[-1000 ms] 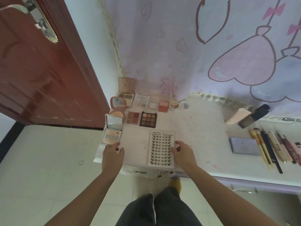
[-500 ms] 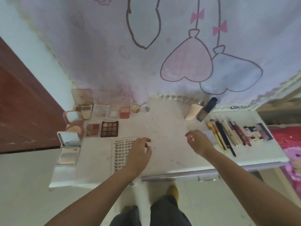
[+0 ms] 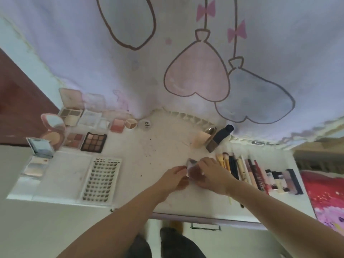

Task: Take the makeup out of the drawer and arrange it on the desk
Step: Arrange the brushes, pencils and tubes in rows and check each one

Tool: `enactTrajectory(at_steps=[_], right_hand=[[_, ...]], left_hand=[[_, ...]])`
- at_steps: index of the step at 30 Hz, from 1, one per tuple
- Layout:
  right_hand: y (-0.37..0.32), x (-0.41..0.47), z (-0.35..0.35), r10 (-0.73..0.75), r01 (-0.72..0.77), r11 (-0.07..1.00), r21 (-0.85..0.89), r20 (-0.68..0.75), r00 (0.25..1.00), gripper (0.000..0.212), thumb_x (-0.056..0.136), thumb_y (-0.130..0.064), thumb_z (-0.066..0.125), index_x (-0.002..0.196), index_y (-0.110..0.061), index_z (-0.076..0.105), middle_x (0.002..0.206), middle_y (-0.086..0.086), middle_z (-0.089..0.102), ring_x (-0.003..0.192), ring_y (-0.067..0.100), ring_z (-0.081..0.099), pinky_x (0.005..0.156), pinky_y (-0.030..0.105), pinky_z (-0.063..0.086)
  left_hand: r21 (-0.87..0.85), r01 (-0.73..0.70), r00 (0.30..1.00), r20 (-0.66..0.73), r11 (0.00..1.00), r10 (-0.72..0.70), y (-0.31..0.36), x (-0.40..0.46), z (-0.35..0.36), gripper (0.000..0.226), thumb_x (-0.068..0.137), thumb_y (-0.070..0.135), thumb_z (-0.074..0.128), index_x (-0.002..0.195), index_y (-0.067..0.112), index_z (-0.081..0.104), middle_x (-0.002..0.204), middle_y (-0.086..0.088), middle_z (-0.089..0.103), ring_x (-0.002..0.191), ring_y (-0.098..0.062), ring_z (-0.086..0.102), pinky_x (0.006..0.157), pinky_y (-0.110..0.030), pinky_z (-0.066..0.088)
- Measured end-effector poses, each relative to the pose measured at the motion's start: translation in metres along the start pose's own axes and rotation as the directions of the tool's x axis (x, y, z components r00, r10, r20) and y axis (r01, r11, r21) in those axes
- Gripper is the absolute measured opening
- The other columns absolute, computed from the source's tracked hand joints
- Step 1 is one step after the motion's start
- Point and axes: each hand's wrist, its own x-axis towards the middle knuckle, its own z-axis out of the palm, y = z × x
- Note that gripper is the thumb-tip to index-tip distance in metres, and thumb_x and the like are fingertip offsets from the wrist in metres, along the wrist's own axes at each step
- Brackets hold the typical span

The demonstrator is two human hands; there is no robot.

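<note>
Much of the grey compact (image 3: 191, 165) is hidden: the right hand (image 3: 212, 175) lies over its near and right parts, and only one pale, shiny corner shows clearly above the knuckles. The whole view is soft with blur, so whether its lid is up or flat cannot be told. The left hand (image 3: 174, 176) meets the case at its left edge, fingers curled in a pinch; the right hand's fingers bend over the top of it, so both hands are closed on the one flat, square-cornered case (it sits on or just above the white desk (image 3: 163, 146), which one is unclear).

Just right of the hands lies a row of slim brushes and pencils (image 3: 240, 168), their near tips hidden behind the right forearm. Beyond the hands lie a beige wedge sponge (image 3: 200, 139) and a dark glass bottle (image 3: 219, 137). Well left of the hands are the white lash tray (image 3: 101, 180) and a dark nine-pan palette (image 3: 94, 142).
</note>
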Motion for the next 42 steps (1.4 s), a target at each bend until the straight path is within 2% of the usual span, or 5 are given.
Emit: enactTrajectory(at_steps=[5, 15, 23, 36, 42], right_hand=[[-0.048, 0.02, -0.047, -0.042, 0.05, 0.825, 0.562, -0.027, 0.999, 0.038, 0.074, -0.052, 0.066, 0.102, -0.031, 0.052, 0.099, -0.014, 0.06, 0.09, 0.001, 0.059, 0.08, 0.025, 0.054], [-0.112, 0.063, -0.094, -0.242, 0.085, 0.742, 0.665, 0.149, 0.959, 0.026, 0.08, -0.035, 0.07, 0.099, -0.024, 0.057, 0.097, -0.006, 0.066, 0.089, 0.007, 0.064, 0.082, 0.024, 0.052], [-0.12, 0.113, -0.1, -0.194, -0.194, 0.515, 0.835, 0.334, 0.922, 0.018, 0.095, -0.023, 0.054, 0.107, -0.013, 0.063, 0.092, 0.006, 0.066, 0.08, 0.017, 0.064, 0.069, 0.024, 0.053], [-0.16, 0.217, -0.068, -0.081, 0.064, 0.951, 0.302, 0.044, 0.996, 0.032, 0.101, -0.02, 0.038, 0.126, -0.013, 0.057, 0.119, 0.011, 0.061, 0.101, 0.023, 0.055, 0.078, 0.025, 0.038], [-0.174, 0.23, -0.066, -0.115, 0.095, 0.968, 0.231, 0.078, 0.99, 0.032, 0.102, -0.02, 0.035, 0.122, -0.009, 0.058, 0.117, 0.013, 0.061, 0.102, 0.029, 0.057, 0.091, 0.037, 0.044]], left_hand=[[-0.297, -0.131, 0.988, 0.045, 0.946, 0.151, 0.01, -0.032, -0.023, 0.037, 0.089, 0.033, 0.058, 0.125, 0.024, 0.054, 0.116, -0.003, 0.068, 0.106, -0.025, 0.065, 0.09, -0.04, 0.054], [-0.504, -0.328, 0.943, -0.13, 0.799, 0.305, 0.025, -0.072, -0.082, 0.049, 0.079, 0.031, 0.068, 0.125, 0.018, 0.057, 0.119, -0.013, 0.065, 0.109, -0.031, 0.063, 0.078, -0.042, 0.055], [-0.679, -0.254, 0.962, -0.105, 0.689, 0.251, 0.009, -0.063, -0.135, 0.032, 0.083, 0.024, 0.065, 0.112, 0.01, 0.067, 0.107, -0.017, 0.065, 0.096, -0.03, 0.066, 0.078, -0.043, 0.054], [-0.763, -0.141, 0.935, -0.312, 0.631, -0.167, 0.031, -0.04, -0.199, 0.017, 0.094, -0.001, 0.043, 0.082, -0.001, 0.055, 0.079, -0.017, 0.057, 0.073, -0.023, 0.054, 0.072, -0.028, 0.042], [-0.726, -0.07, 0.886, -0.36, 0.684, -0.293, 0.051, -0.031, -0.21, 0.027, 0.095, -0.002, 0.042, 0.121, -0.008, 0.048, 0.106, -0.02, 0.055, 0.097, -0.029, 0.054, 0.093, -0.037, 0.047]])
